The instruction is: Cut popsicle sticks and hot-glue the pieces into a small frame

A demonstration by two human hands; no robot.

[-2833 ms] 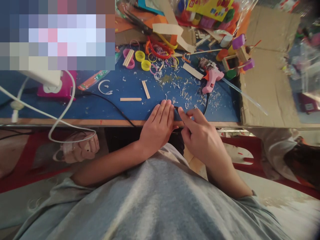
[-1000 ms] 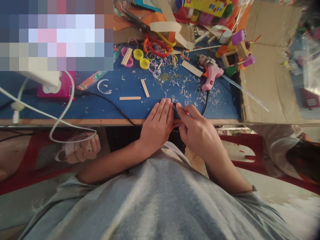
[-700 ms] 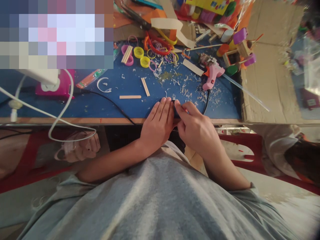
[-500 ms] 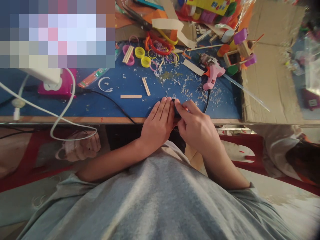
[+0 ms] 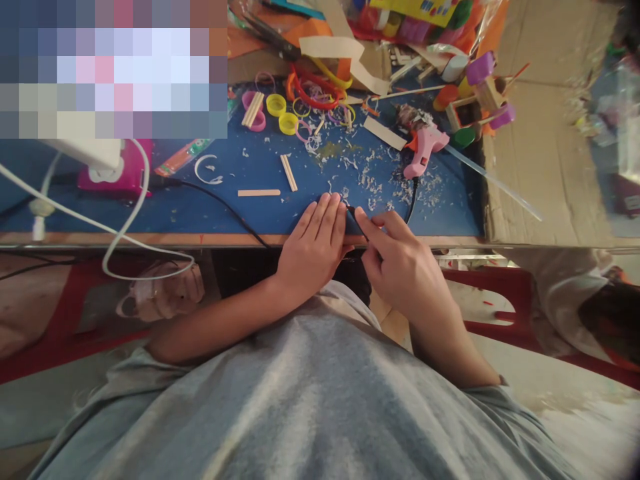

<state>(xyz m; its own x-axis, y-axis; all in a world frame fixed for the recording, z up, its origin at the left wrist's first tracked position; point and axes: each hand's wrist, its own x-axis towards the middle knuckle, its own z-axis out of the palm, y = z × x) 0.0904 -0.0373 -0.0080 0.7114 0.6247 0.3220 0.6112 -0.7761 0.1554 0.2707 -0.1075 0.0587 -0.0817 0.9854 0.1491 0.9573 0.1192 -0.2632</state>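
My left hand [image 5: 316, 241] lies flat at the front edge of the blue table, its fingers stretched out side by side. Whatever may be under its palm is hidden. Just to its right, my right hand [image 5: 400, 257] is closed around a thin dark tool [image 5: 358, 219], the index finger laid along it. The tool's tip points toward my left fingertips, and its kind does not show. Beyond the hands lie a flat wooden craft stick [image 5: 259, 193], a pair of short sticks [image 5: 289, 173] and a pink glue gun [image 5: 425, 148] among white shavings.
Yellow rings [image 5: 277, 105], a red ring [image 5: 319, 90] and paper strips [image 5: 333, 48] crowd the back. Cardboard [image 5: 545, 133] covers the right side. A white cable [image 5: 120, 230] loops over the table's left edge near a magenta power block [image 5: 135, 175]. A red chair [image 5: 505, 300] stands at right.
My right hand has shifted slightly right and toward me, widening the gap to my left hand and showing more of the dark tool. My left hand stays nearly in place.
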